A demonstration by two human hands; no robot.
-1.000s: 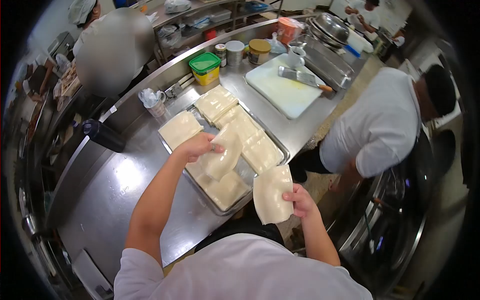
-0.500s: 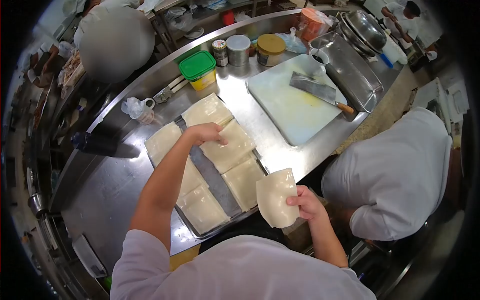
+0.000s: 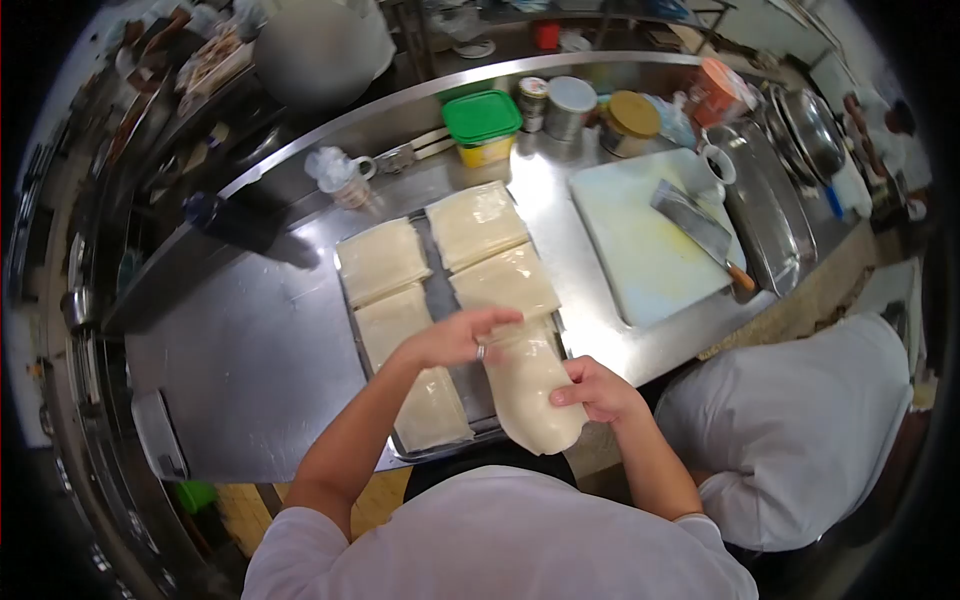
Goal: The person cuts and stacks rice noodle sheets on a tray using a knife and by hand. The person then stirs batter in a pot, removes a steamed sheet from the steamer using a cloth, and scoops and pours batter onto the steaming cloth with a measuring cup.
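Observation:
My right hand [image 3: 597, 390] grips the right edge of a pale, floppy dough sheet [image 3: 540, 400], thumb on top. The sheet hangs over the near right part of a metal tray [image 3: 437, 268], its lower end curling toward me. Close to the sheet's upper left edge is my left hand [image 3: 458, 338], palm down with fingers stretched out and partly blurred; a ring shows on one finger. Whether those fingertips touch the sheet is unclear. Flat dough sheets lie in two columns on the tray, among them a far left sheet [image 3: 383, 260] and a far right sheet [image 3: 475, 224].
Right of the tray lies a white cutting board [image 3: 625, 240] with a cleaver [image 3: 692, 218]. A green-lidded tub [image 3: 482, 120], cans [image 3: 570, 105] and a cup [image 3: 345, 185] line the back. A dark bottle [image 3: 230, 222] stands left. A person [image 3: 790, 430] is close on the right.
My left hand has come nearer, from the middle right sheet to the held one. My right hand has brought its sheet left, over the tray's near right part. The view has shifted.

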